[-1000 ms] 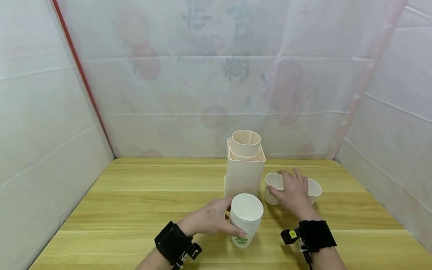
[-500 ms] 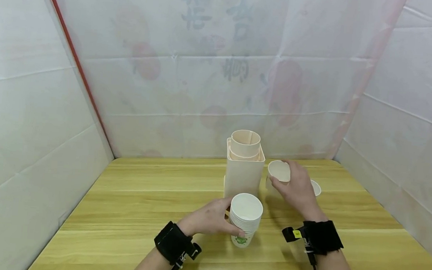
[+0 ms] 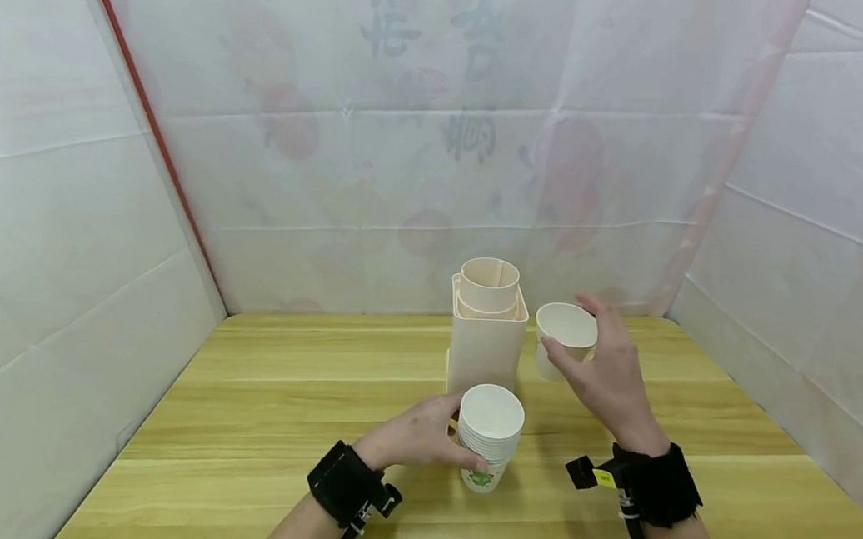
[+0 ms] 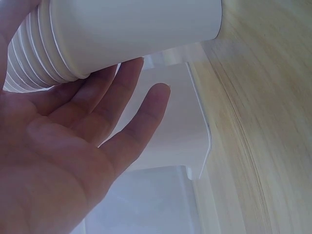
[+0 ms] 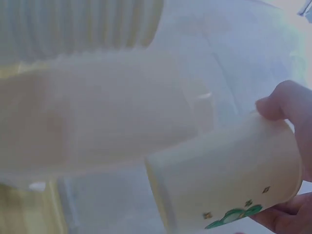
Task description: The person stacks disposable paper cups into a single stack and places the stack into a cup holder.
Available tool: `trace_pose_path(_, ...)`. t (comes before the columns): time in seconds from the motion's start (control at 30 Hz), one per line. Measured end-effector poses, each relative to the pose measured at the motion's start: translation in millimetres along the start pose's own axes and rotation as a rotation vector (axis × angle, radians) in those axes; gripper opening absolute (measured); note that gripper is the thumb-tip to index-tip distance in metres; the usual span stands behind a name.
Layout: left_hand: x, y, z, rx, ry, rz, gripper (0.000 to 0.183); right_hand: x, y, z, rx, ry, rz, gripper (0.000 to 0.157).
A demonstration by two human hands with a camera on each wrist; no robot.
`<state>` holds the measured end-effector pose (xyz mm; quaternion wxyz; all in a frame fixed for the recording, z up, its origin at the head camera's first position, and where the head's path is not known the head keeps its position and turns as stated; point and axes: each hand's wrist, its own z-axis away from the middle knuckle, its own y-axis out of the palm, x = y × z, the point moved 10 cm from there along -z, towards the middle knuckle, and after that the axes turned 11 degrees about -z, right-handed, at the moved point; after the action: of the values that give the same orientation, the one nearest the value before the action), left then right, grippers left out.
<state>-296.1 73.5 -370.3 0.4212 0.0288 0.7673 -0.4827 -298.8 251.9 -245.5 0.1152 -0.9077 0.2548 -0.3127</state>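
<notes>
My left hand (image 3: 428,432) holds an upright stack of white paper cups (image 3: 491,428) by its side, thumb in front and fingers behind. In the left wrist view, the fingers lie along the stacked rims (image 4: 36,53) and two fingertips extend past them. My right hand (image 3: 612,378) grips a single white paper cup (image 3: 566,333) near its rim, with the cup raised over the table. Green print shows on that cup's side (image 5: 234,214) in the right wrist view. Just behind the stack stands a cream square holder (image 3: 486,353) with a round tube (image 3: 489,286) rising from its top.
The wood-grain table (image 3: 302,394) runs back to a white sheet wall (image 3: 378,174). More white sheeting (image 3: 816,246) closes off the right side, and a red strip (image 3: 142,107) marks the left corner. Each wrist wears a black strap (image 3: 657,484) with a small camera and cable.
My right hand has lifted one paper cup off the table and drawn slightly right and nearer. The other cup beside it is now hidden behind the hand. My left hand stays still on the stack.
</notes>
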Motion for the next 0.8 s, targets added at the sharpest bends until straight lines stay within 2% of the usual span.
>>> trace_pose_path(0.1, 0.3, 0.2, 0.1, -0.001, -0.003, -0.002, 0.071, 14, -0.6, -1, 0.007, -0.034, -0.024, 0.062)
trace_pose_path(0.23, 1.0, 0.1, 0.3, 0.0, -0.012, 0.0, 0.071, 45, 1.5, -2, 0.048, -0.091, -0.062, 0.057)
trace_pose_path(0.43, 2.9, 0.3, 0.6, 0.008, -0.027, 0.012, 0.071, 91, 14.6, -2, 0.186, -0.112, -0.22, 0.05)
trace_pose_path(0.6, 3.3, 0.4, 0.4, 0.012, -0.028, 0.01, 0.072, 107, 30.3, 2, 0.294, -0.137, -0.329, 0.049)
trace_pose_path(0.8, 0.6, 0.6, 0.3, 0.014, -0.014, 0.013, 0.07, 111, 44.7, 8, 0.406, -0.146, -0.369, 0.051)
